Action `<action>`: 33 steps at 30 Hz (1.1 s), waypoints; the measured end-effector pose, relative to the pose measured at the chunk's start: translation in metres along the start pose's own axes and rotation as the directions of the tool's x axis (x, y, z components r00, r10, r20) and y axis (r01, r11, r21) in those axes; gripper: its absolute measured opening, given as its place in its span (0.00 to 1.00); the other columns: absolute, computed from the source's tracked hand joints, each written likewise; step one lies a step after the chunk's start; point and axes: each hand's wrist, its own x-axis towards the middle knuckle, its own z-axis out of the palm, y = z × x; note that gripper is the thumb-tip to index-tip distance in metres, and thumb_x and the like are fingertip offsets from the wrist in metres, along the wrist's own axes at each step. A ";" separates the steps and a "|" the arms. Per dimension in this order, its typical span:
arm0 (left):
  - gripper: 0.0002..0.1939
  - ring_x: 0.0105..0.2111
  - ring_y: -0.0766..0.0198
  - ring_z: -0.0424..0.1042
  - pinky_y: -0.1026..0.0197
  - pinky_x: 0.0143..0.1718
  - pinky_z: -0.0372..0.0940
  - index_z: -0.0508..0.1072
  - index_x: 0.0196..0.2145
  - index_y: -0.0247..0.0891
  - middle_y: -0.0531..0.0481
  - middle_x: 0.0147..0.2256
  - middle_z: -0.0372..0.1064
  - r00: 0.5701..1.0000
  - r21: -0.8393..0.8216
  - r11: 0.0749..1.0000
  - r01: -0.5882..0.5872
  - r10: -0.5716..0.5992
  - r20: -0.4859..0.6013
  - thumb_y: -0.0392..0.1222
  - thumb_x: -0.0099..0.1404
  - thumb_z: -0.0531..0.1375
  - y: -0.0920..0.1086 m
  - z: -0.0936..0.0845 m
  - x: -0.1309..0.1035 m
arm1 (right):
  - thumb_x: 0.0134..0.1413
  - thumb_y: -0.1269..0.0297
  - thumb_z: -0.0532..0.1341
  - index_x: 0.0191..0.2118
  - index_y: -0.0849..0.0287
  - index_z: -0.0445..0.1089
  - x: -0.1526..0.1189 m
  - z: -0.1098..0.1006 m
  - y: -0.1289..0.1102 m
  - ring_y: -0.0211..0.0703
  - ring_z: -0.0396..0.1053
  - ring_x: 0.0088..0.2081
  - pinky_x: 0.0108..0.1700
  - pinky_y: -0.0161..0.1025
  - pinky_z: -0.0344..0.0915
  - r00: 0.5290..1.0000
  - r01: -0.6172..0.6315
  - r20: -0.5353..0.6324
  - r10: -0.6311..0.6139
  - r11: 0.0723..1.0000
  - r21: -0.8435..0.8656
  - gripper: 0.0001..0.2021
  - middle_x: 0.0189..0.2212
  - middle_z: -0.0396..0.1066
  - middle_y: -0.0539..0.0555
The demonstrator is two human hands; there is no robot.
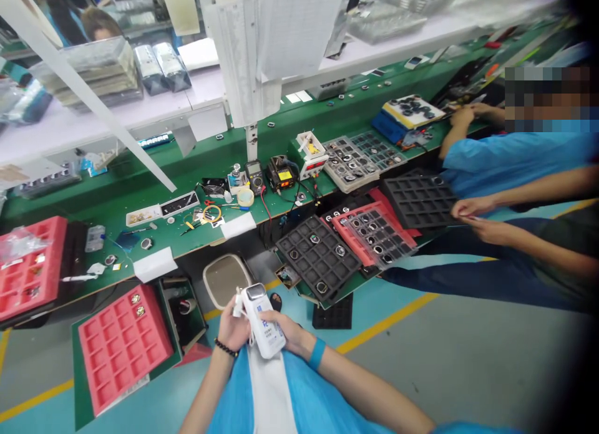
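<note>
Green worktop (161, 233) stretches diagonally across the scene beneath a long white shelf (199, 90), with a pale blue floor (299, 325) marked by yellow lines below. Before the wearer's blue-and-white clothing (271, 390), a white rounded handheld device (267, 334) with a dark glossy panel at its upper end and blue lettering on its face is held off the bench, slightly tilted. The right hand (286, 334), below a blue wristband (317, 353), is closed around the device's side, thumb on its face. The left hand (234, 329), above a black beaded bracelet (226, 347), has its fingers closed on a small white piece (239, 303) beside the device's upper end; whether the two are joined cannot be told. Beyond the hands is a grey bin with a cream rim (206, 278). Left of them lies a pink compartmented tray (126, 353) bearing gold-coloured round pieces (136, 298); to their right, a black compartmented tray (318, 259) carries several round pieces. Farther right, a co-worker's blue sleeve (486, 156) shows.
</note>
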 end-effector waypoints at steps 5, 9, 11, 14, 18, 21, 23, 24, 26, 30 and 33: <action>0.16 0.39 0.55 0.75 0.47 0.48 0.70 0.74 0.36 0.37 0.42 0.44 0.74 0.990 -0.011 1.000 -0.010 0.012 0.143 0.54 0.66 0.61 -0.002 0.015 -0.004 | 0.59 0.56 0.62 0.44 0.67 0.71 -0.004 -0.006 -0.010 0.45 0.77 0.33 0.38 0.39 0.74 0.992 0.091 -0.097 -0.075 0.981 0.172 0.16 0.33 0.78 0.59; 0.17 0.54 0.49 0.71 0.41 0.57 0.65 0.74 0.34 0.38 0.45 0.59 0.67 0.970 -0.033 0.999 -0.033 0.040 0.240 0.56 0.68 0.59 0.017 0.023 -0.023 | 0.60 0.62 0.63 0.45 0.67 0.71 -0.008 -0.013 -0.019 0.46 0.77 0.30 0.37 0.40 0.74 0.980 0.139 -0.177 -0.096 0.959 0.249 0.13 0.32 0.78 0.59; 0.18 0.60 0.46 0.66 0.40 0.60 0.63 0.75 0.34 0.38 0.44 0.62 0.64 0.961 -0.003 0.998 -0.058 0.056 0.271 0.56 0.68 0.59 0.021 0.028 -0.031 | 0.60 0.63 0.63 0.44 0.68 0.71 -0.007 -0.015 -0.019 0.46 0.77 0.29 0.35 0.40 0.74 0.969 0.172 -0.222 -0.111 0.945 0.279 0.12 0.31 0.78 0.59; 0.19 0.63 0.42 0.62 0.40 0.62 0.62 0.78 0.42 0.37 0.40 0.62 0.65 0.956 0.104 0.987 -0.119 0.086 0.280 0.56 0.66 0.61 0.017 0.033 -0.036 | 0.62 0.61 0.61 0.42 0.66 0.72 -0.001 -0.014 -0.017 0.43 0.76 0.29 0.32 0.36 0.73 0.944 0.251 -0.288 -0.158 0.913 0.321 0.11 0.29 0.78 0.56; 0.22 0.65 0.45 0.60 0.49 0.64 0.58 0.76 0.51 0.35 0.39 0.60 0.68 0.960 0.221 0.948 -0.229 0.184 0.209 0.46 0.61 0.68 0.013 0.026 -0.033 | 0.63 0.59 0.60 0.40 0.63 0.71 0.000 -0.012 -0.021 0.39 0.75 0.26 0.28 0.33 0.72 0.922 0.318 -0.327 -0.206 0.886 0.338 0.11 0.29 0.77 0.52; 0.20 0.68 0.53 0.55 0.60 0.66 0.53 0.77 0.51 0.37 0.44 0.61 0.67 0.945 0.264 0.910 -0.320 0.289 0.152 0.42 0.62 0.68 0.025 0.017 -0.029 | 0.62 0.59 0.61 0.41 0.66 0.71 -0.012 -0.011 -0.027 0.41 0.74 0.25 0.28 0.35 0.73 0.938 0.279 -0.294 -0.185 0.906 0.319 0.13 0.28 0.76 0.55; 0.20 0.69 0.55 0.52 0.62 0.66 0.53 0.77 0.52 0.37 0.46 0.62 0.65 0.934 0.253 0.902 -0.349 0.315 0.166 0.45 0.64 0.66 0.039 0.015 -0.024 | 0.62 0.60 0.61 0.42 0.69 0.71 -0.022 -0.010 -0.031 0.42 0.74 0.25 0.28 0.37 0.74 0.956 0.225 -0.253 -0.150 0.927 0.299 0.14 0.28 0.76 0.58; 0.20 0.68 0.56 0.53 0.62 0.66 0.53 0.77 0.52 0.37 0.46 0.62 0.65 0.932 0.244 0.905 -0.348 0.308 0.189 0.47 0.64 0.65 0.046 0.017 -0.021 | 0.62 0.61 0.60 0.42 0.70 0.72 -0.027 -0.009 -0.032 0.43 0.74 0.24 0.28 0.38 0.74 0.964 0.195 -0.232 -0.129 0.938 0.288 0.14 0.28 0.76 0.59; 0.18 0.67 0.55 0.57 0.62 0.65 0.56 0.78 0.49 0.35 0.44 0.61 0.67 0.935 0.235 0.922 -0.309 0.248 0.255 0.47 0.65 0.64 0.056 0.023 -0.015 | 0.62 0.61 0.59 0.43 0.73 0.72 -0.034 -0.006 -0.034 0.45 0.74 0.23 0.26 0.39 0.74 0.974 0.151 -0.206 -0.097 0.953 0.263 0.16 0.27 0.76 0.61; 0.14 0.57 0.45 0.69 0.50 0.60 0.64 0.79 0.43 0.29 0.32 0.53 0.73 0.918 0.294 0.950 -0.102 -0.023 0.395 0.42 0.63 0.64 0.053 0.037 -0.008 | 0.62 0.61 0.59 0.43 0.74 0.73 -0.036 -0.001 -0.037 0.47 0.74 0.23 0.26 0.40 0.74 0.962 0.198 -0.231 -0.146 0.955 0.219 0.16 0.27 0.77 0.64; 0.19 0.55 0.40 0.70 0.42 0.56 0.66 0.78 0.44 0.29 0.31 0.52 0.73 0.880 0.310 0.951 -0.011 -0.138 0.454 0.48 0.63 0.64 0.037 0.043 -0.012 | 0.62 0.63 0.59 0.42 0.71 0.73 -0.031 0.000 -0.039 0.46 0.76 0.27 0.30 0.39 0.75 0.913 0.338 -0.312 -0.264 0.917 0.211 0.14 0.31 0.78 0.62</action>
